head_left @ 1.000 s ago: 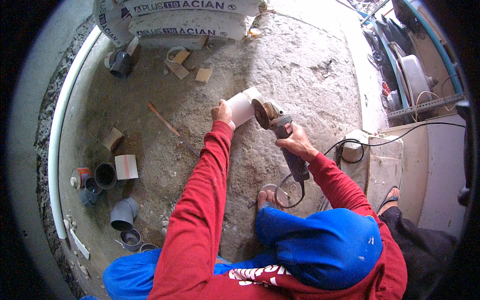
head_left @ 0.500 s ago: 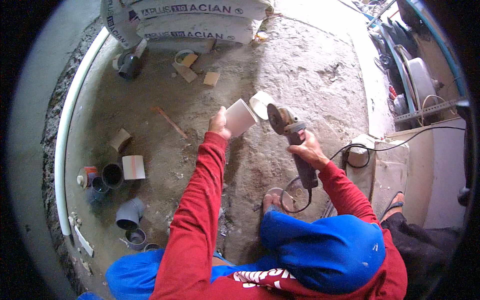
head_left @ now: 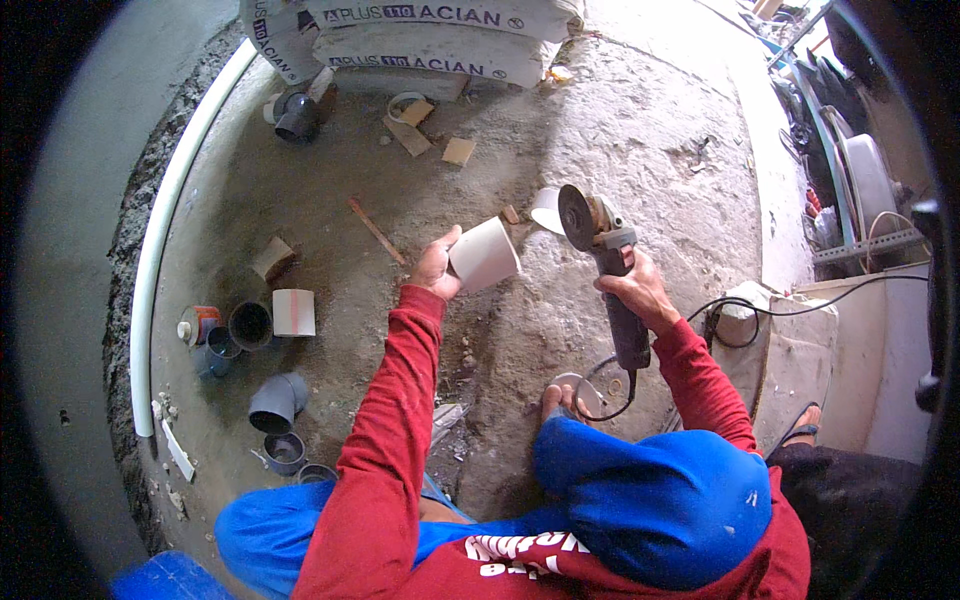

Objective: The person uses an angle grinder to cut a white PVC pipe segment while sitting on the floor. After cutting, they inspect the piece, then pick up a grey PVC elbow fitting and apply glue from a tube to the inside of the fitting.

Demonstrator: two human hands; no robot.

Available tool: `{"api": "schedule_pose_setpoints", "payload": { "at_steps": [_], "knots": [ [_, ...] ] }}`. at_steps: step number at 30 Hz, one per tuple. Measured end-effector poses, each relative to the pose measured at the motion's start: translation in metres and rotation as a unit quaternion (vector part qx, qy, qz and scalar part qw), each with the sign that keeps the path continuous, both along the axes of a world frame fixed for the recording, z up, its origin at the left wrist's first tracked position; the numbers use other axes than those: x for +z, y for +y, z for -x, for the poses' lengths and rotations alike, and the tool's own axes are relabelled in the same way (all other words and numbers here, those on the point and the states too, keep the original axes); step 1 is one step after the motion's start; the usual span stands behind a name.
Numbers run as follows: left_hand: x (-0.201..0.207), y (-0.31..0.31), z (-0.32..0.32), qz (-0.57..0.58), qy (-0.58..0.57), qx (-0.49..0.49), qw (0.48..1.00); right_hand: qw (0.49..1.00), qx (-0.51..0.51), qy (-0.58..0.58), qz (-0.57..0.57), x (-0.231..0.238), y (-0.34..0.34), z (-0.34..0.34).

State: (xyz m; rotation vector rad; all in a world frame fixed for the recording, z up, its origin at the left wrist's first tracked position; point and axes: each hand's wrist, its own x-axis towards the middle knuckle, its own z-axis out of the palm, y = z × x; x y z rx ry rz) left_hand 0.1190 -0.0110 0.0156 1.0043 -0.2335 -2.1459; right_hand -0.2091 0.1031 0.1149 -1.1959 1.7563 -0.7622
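Observation:
My left hand (head_left: pixel 438 264) is closed on the left end of a short white plastic pipe piece (head_left: pixel 487 254), held above the floor. My right hand (head_left: pixel 642 290) grips the dark body of an angle grinder (head_left: pixel 624 320), its disc (head_left: pixel 575 217) pointing away from me. A gap separates the disc from the pipe piece. Beyond them a white pipe ring (head_left: pixel 546 209) rests on the floor, partly hidden by the disc. Beside it lies a small brown block (head_left: pixel 511 214). I cannot tell whether the disc is spinning.
Grey pipe fittings (head_left: pixel 278 402), a can (head_left: pixel 203 325) and a white pipe piece (head_left: pixel 294 313) stand at left. A long white pipe (head_left: pixel 152 250) runs along the wall. Stacked sacks (head_left: pixel 430 45) stand at the back. The grinder's cord (head_left: pixel 820 306) runs right, near another person's foot (head_left: pixel 806 420).
The view has shifted, so the floor appears farther right. My left hand has drawn the pipe piece back and turned it, uncovering the small brown block. The grinder has moved slightly away from me.

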Motion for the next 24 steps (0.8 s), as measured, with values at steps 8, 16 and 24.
{"api": "schedule_pose_setpoints", "payload": {
  "at_steps": [8,16,24],
  "knots": [
    [0.012,0.032,0.055,0.098,-0.204,0.049,0.973,0.998,-0.051,-0.024,-0.014,0.010,0.010,0.011],
    [0.017,0.059,0.020,0.083,-0.255,0.273,0.924,0.992,-0.073,0.005,-0.101,0.011,0.008,0.027],
    [0.031,0.072,0.005,0.064,-0.259,0.254,0.930,0.981,-0.050,-0.176,-0.067,0.030,-0.028,-0.011]
  ]
}}
